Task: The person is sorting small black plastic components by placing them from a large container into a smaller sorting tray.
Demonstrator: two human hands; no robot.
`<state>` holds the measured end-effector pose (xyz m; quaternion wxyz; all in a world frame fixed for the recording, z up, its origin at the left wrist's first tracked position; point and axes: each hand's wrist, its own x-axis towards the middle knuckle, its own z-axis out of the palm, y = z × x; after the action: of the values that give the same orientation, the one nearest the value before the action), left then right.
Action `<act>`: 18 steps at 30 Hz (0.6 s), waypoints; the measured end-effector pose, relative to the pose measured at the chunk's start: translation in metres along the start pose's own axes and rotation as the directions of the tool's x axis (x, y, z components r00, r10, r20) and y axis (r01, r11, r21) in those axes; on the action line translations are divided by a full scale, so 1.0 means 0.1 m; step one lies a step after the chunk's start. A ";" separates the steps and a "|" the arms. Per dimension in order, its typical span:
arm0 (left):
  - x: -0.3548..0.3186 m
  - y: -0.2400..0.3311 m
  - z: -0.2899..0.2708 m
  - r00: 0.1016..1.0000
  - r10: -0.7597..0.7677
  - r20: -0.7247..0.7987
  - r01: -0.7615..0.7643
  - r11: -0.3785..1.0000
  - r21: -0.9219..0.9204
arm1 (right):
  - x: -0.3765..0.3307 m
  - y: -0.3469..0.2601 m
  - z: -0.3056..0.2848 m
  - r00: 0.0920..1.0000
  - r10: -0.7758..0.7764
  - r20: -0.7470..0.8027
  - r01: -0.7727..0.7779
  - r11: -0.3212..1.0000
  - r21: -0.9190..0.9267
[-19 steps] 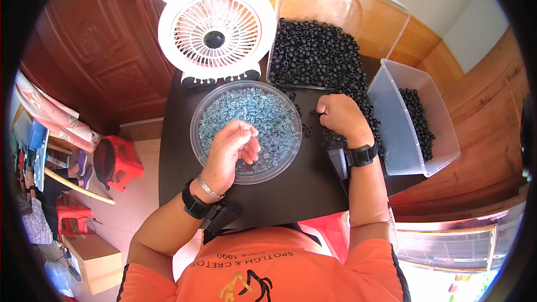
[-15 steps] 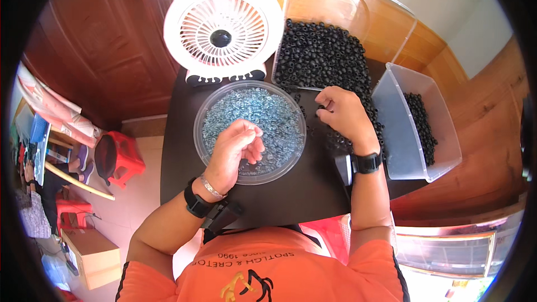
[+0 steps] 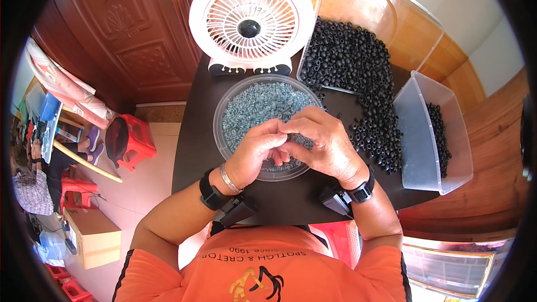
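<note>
My left hand [image 3: 254, 154] and my right hand [image 3: 324, 148] meet fingertip to fingertip above the near side of a round clear tub [image 3: 219, 126]. Small, clear bluish plastic pieces [image 3: 265, 100] fill the tub. My right thumb and forefinger are pinched on a small dark piece, which looks like one of the black rings; the fingers mostly cover it. The left fingers are closed too, touching the same spot, and whatever they hold is hidden. Many hollow black rings [image 3: 380, 134] lie heaped on the table to the right of my right hand.
A white animal-shaped fan [image 3: 251, 28] stands behind the tub. A large clear box [image 3: 414, 11] lies tipped, black rings spilling from its mouth. At the right sits a translucent bin [image 3: 417, 145] with more rings. A red stool [image 3: 137, 140] and another person's sleeve [image 3: 33, 190] appear at left.
My right hand has come left and nearer from the black rings to meet my left hand over the tub. The left hand's fingertips now touch the right's. The whole view has shifted slightly.
</note>
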<state>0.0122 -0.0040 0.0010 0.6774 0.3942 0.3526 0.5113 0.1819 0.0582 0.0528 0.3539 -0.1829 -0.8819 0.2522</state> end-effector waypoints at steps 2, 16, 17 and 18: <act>0.00 0.00 0.00 1.000 0.002 0.016 -0.001 0.997 -0.080 | -0.01 0.04 0.00 1.000 -0.016 -0.009 0.015 0.999 -0.037; 0.00 0.05 0.04 0.999 0.032 -0.033 -0.027 0.990 0.141 | -0.02 0.09 0.06 0.999 -0.028 -0.047 0.026 0.999 -0.036; 0.00 0.06 0.02 0.998 0.058 -0.031 -0.051 0.983 0.178 | -0.01 0.09 0.08 0.996 -0.039 -0.083 0.037 0.999 -0.016; 0.00 0.08 0.00 0.998 0.055 -0.034 -0.048 0.983 0.176 | 0.00 0.10 0.09 0.992 -0.051 -0.118 0.051 0.999 0.001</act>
<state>0.0094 -0.0023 0.0078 0.6198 0.4512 0.3989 0.5031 0.1773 0.0632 0.0414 0.4121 -0.1742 -0.8633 0.2336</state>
